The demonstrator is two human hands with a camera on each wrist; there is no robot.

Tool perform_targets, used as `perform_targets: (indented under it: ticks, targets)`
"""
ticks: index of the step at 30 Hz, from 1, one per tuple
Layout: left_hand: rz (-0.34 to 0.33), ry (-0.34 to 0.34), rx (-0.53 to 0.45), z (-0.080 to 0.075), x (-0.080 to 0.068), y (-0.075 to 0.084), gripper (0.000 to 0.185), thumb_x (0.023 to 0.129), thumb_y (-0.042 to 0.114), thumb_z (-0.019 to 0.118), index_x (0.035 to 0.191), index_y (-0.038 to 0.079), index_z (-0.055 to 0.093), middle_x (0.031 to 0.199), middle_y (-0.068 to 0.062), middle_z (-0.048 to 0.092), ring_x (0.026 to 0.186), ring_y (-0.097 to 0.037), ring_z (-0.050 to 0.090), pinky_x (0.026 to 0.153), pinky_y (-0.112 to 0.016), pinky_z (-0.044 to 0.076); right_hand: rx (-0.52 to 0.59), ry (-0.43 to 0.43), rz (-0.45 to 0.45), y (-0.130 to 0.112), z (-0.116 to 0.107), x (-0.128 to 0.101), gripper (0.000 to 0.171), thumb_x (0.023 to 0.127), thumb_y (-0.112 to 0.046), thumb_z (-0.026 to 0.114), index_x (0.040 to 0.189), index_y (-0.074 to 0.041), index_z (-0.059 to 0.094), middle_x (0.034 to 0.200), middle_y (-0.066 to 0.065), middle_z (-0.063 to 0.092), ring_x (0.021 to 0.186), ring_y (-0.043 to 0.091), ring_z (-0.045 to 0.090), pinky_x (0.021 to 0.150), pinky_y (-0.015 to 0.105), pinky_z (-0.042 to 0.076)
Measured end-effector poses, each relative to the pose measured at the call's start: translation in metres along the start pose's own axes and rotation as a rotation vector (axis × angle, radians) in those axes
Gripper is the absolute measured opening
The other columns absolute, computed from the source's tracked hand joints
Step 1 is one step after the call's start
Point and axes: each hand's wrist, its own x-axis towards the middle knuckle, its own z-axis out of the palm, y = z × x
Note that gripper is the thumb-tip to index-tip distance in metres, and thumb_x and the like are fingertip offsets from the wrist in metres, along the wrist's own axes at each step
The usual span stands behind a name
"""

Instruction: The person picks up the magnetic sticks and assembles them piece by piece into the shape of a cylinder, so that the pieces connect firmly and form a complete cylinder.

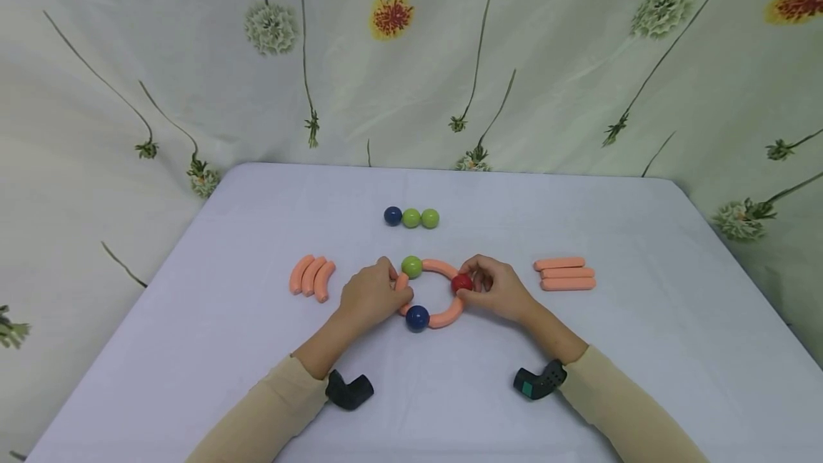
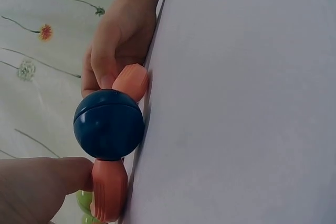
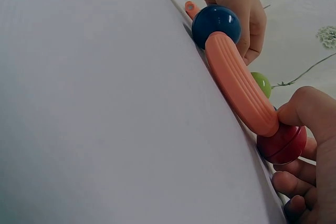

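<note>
A ring of curved orange rods and balls lies at the middle of the table in the head view. Its green ball (image 1: 411, 266) is at the top, the red ball (image 1: 461, 283) at the right and the dark blue ball (image 1: 417, 318) at the lower left. My left hand (image 1: 374, 291) pinches the left curved rod (image 2: 109, 190) between thumb and fingers, partly covering it. On the other side my right hand (image 1: 500, 291) holds the red ball, its thumb at the joint with the lower right curved rod (image 3: 239, 82). The upper right curved rod (image 1: 440, 267) joins green and red.
Behind the ring sit a spare blue ball (image 1: 393, 216) and two green balls (image 1: 421, 218) in a row. Several curved rods (image 1: 311, 278) lie at the left. Straight rods (image 1: 567, 274) are stacked side by side at the right. A flowered cloth (image 1: 559, 56) hangs behind the table (image 1: 643, 349).
</note>
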Motion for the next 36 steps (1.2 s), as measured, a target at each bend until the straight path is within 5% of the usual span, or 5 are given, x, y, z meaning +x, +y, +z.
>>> perform_targets:
  ticks: [5, 10, 17, 28, 36]
  targets:
    - [0.156, 0.057, 0.0, 0.002, 0.005, -0.007, 0.054, 0.09, 0.029, 0.063, 0.137, 0.008, 0.049, 0.112, -0.008, 0.062, 0.098, -0.022, 0.061, 0.077, -0.039, 0.051, -0.002, 0.0, 0.0, -0.001, -0.001, -0.001, 0.026, 0.08, 0.003, 0.074, 0.103, 0.006, 0.062, 0.079, 0.015, 0.057, 0.071, 0.034, 0.051, 0.06, 0.024, 0.039]
    - [0.379, -0.025, -0.098, 0.005, 0.011, -0.016, 0.049, 0.099, 0.013, 0.051, 0.147, 0.015, 0.044, 0.151, -0.006, 0.04, 0.14, -0.023, 0.033, 0.111, -0.044, 0.03, -0.009, 0.016, -0.018, -0.002, -0.001, 0.0, 0.027, 0.08, 0.003, 0.074, 0.104, 0.007, 0.062, 0.079, 0.015, 0.058, 0.068, 0.029, 0.05, 0.059, 0.024, 0.038]
    - [0.402, 0.037, -0.119, 0.005, 0.011, -0.016, 0.025, 0.098, 0.016, 0.059, 0.121, 0.011, 0.065, 0.121, -0.004, 0.06, 0.113, -0.02, 0.057, 0.095, -0.04, 0.046, -0.006, 0.112, -0.018, 0.008, 0.0, 0.002, 0.03, 0.082, 0.002, 0.074, 0.108, 0.01, 0.062, 0.084, 0.016, 0.063, 0.066, 0.017, 0.05, 0.06, 0.024, 0.04]
    - [0.344, 0.049, -0.006, 0.004, 0.011, -0.016, 0.023, 0.091, 0.025, 0.067, 0.111, 0.014, 0.068, 0.106, -0.001, 0.059, 0.084, -0.013, 0.052, 0.075, -0.031, 0.046, 0.077, 0.214, 0.137, 0.031, -0.005, 0.011, 0.026, 0.092, -0.009, 0.065, 0.116, 0.002, 0.063, 0.106, 0.012, 0.064, 0.093, 0.022, 0.06, 0.076, 0.026, 0.047]
    - [0.298, 0.073, 0.038, -0.002, 0.01, -0.013, 0.021, 0.09, 0.029, 0.069, 0.106, 0.015, 0.067, 0.094, 0.0, 0.056, 0.074, -0.014, 0.05, 0.064, -0.029, 0.043, -0.009, 0.08, 0.162, 0.027, -0.06, 0.013, 0.026, 0.095, -0.013, 0.065, 0.113, 0.004, 0.064, 0.102, 0.012, 0.067, 0.091, 0.02, 0.059, 0.075, 0.026, 0.047]
